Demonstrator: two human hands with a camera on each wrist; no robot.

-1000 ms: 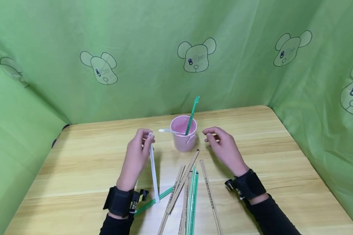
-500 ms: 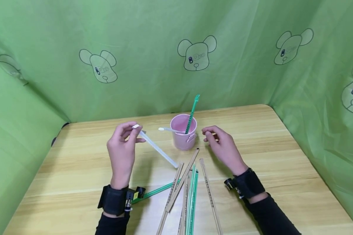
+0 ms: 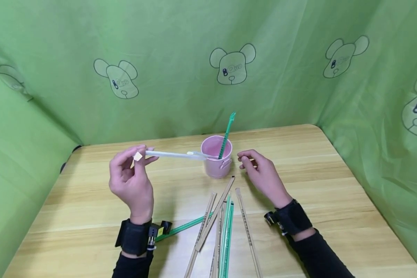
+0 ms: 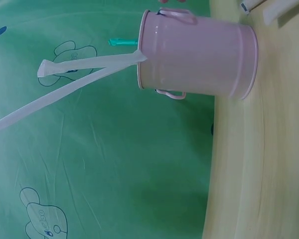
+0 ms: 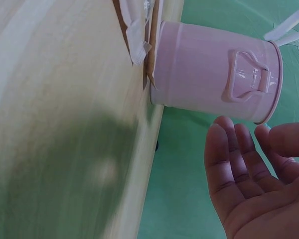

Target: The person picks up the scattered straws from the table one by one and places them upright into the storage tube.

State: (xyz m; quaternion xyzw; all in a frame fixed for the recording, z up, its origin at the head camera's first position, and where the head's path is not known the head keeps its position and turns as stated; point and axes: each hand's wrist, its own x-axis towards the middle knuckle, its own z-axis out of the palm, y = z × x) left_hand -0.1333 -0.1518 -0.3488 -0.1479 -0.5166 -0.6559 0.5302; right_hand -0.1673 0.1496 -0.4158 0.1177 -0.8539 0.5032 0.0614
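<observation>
The table (image 3: 333,185) is one of those light wood-grain tops, with a rounded far right corner and a couple dark bits (image 3: 63,168) poking out around the far left one. Green fabric (image 3: 180,100) hangs behind it and down both sides, kinda creased, printed with outlined cartoon bear heads (image 3: 232,68), three pretty much whole.

bucket (image 3: 217,170): on table (image 3: 90,185) | two straws (image 3: 226,136): inside | loose straws (image 3: 228,235): before it | curtain (image 3: 177,96): behind
</observation>
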